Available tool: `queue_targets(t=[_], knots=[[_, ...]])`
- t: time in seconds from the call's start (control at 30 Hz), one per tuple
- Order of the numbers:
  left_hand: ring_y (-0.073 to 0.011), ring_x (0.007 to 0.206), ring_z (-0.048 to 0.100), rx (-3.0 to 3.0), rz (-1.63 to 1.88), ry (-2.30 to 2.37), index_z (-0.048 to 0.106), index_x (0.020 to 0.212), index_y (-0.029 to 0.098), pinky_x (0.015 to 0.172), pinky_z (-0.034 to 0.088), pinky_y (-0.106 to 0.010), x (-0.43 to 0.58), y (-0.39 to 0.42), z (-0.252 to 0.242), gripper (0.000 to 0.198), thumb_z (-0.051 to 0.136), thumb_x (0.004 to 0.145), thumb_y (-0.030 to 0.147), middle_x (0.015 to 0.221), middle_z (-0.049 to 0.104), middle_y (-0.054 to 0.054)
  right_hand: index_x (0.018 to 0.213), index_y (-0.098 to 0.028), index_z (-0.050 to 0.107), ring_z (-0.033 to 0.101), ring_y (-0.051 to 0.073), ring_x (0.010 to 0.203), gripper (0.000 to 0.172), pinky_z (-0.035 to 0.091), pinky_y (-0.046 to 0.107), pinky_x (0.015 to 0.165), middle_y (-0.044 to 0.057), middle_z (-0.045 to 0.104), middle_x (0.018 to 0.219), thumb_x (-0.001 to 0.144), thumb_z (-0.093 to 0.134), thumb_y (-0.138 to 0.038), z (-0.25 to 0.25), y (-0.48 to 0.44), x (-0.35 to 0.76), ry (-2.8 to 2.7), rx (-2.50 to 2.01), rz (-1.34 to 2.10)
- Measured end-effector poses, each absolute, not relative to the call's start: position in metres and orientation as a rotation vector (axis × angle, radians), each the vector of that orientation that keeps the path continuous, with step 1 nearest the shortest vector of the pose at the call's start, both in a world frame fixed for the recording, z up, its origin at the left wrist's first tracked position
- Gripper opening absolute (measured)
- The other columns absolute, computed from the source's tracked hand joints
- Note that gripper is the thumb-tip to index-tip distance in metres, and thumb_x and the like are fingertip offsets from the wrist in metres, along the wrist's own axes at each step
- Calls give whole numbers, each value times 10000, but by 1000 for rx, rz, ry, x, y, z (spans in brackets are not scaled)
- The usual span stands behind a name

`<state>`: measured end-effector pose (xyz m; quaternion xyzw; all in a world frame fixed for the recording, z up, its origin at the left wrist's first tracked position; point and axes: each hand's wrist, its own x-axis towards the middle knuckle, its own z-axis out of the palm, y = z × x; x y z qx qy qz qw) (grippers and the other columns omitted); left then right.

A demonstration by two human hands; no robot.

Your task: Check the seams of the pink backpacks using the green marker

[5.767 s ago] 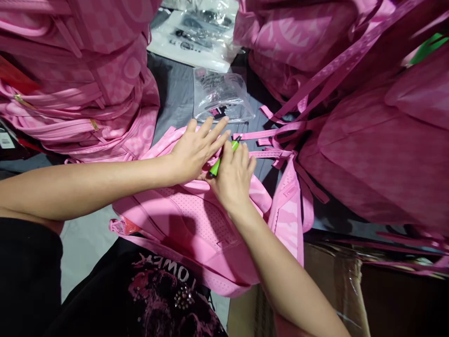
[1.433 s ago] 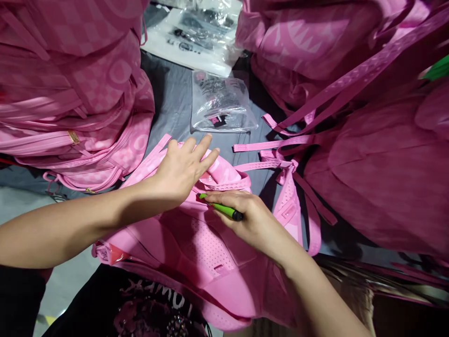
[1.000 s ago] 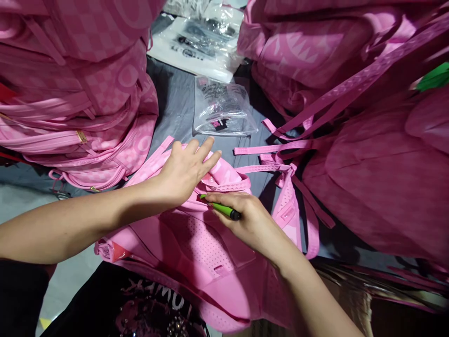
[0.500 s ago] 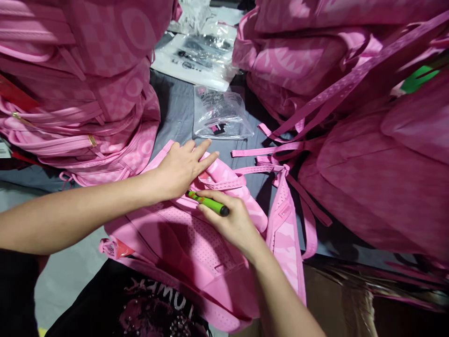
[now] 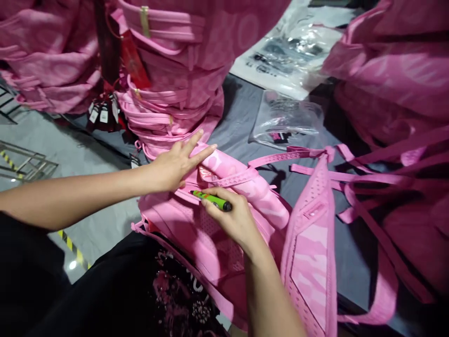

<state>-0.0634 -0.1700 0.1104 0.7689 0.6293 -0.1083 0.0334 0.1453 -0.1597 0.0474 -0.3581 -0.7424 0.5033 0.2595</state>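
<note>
A pink backpack (image 5: 196, 243) lies in front of me, its perforated back panel facing up and a camouflage-patterned shoulder strap (image 5: 310, 252) spread out to the right. My left hand (image 5: 175, 164) rests on its upper part, fingers spread. Between the fingers of my right hand (image 5: 233, 215) is a green marker (image 5: 212, 200) with a black end. Its tip points left, at the pink fabric near the top of the back panel; whether it touches I cannot tell. A small red-and-clear packet (image 5: 206, 174) shows just above the marker.
Stacked pink backpacks (image 5: 175, 93) rise at the left, and more pink backpacks (image 5: 396, 61) stand at the right with dangling straps. A clear plastic bag (image 5: 287, 119) lies on the grey cloth (image 5: 238, 107). A metal rack (image 5: 28, 161) stands on the floor at far left.
The view has swung left, so the stack and the floor beyond it show more. My left hand's fingers have spread wider over the fabric. The marker stays in my right hand.
</note>
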Motion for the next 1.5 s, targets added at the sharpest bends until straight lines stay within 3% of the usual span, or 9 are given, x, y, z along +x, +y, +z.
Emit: queue_targets(t=[0.13,0.27,0.37,0.47,0.57,0.7,0.87,1.07,1.5], knots=[[-351,1512,257,2317,-368,1708,-13,1607,276,1119,399,-421,-86,-135,86,1139,743,764,154,1669,40,-221,949,-187,745,719,215,803,219,531,322,737,60,784,925,810,628,-308,31,-158,126,-2009,-1029,1300],[-313,1493,322,2301,-337,1681,11,1606,289,1104,418,-393,-89,-123,76,1096,728,785,176,1670,89,-200,975,-184,745,721,223,796,235,528,333,742,75,785,935,827,596,-289,33,-166,122,-2106,-1035,1225],[-369,1470,343,2332,-349,1745,-14,1608,284,1091,431,-448,-85,-129,76,1163,779,760,214,1667,87,-216,978,-182,748,719,223,774,230,523,333,734,76,784,914,836,588,-266,34,-171,119,-2149,-1069,1166],[-449,1433,357,2328,-442,1771,-81,1604,274,1035,474,-494,-79,-134,76,1363,885,643,267,1664,-45,-253,994,-191,753,731,235,818,231,525,338,756,72,787,941,836,594,-251,30,-171,116,-2180,-1103,1090],[-456,1370,422,2318,-471,1858,-95,1602,292,953,529,-489,-75,-135,71,1417,910,603,270,1665,-78,-244,1012,-202,757,741,244,869,241,536,343,789,69,790,984,829,604,-235,25,-169,113,-2190,-1105,1054],[-433,1340,453,2355,-415,1907,-79,1605,268,938,539,-463,-73,-138,63,1334,861,661,215,1649,73,-263,1035,-204,762,748,245,894,253,550,345,819,72,789,1013,834,609,-229,21,-168,112,-2185,-1081,1024],[-417,1349,470,2349,-425,1752,-31,1614,218,1010,497,-456,-78,-138,74,1063,659,810,129,1630,137,-266,1073,-196,756,751,242,874,264,559,351,809,76,788,1016,856,611,-236,17,-168,114,-2138,-1024,983],[-405,1412,415,2285,-467,1661,-68,1606,242,1058,466,-440,-84,-128,82,1156,677,741,66,1644,93,-263,1079,-185,750,747,241,871,246,556,366,820,75,787,1011,867,634,-229,15,-167,116,-2089,-972,903],[-409,1395,438,2286,-448,1654,-50,1611,253,1034,484,-435,-85,-124,77,1061,632,815,88,1647,109,-254,1067,-210,747,749,225,862,210,552,370,826,54,790,1013,878,659,-238,14,-160,101,-2071,-964,946]])
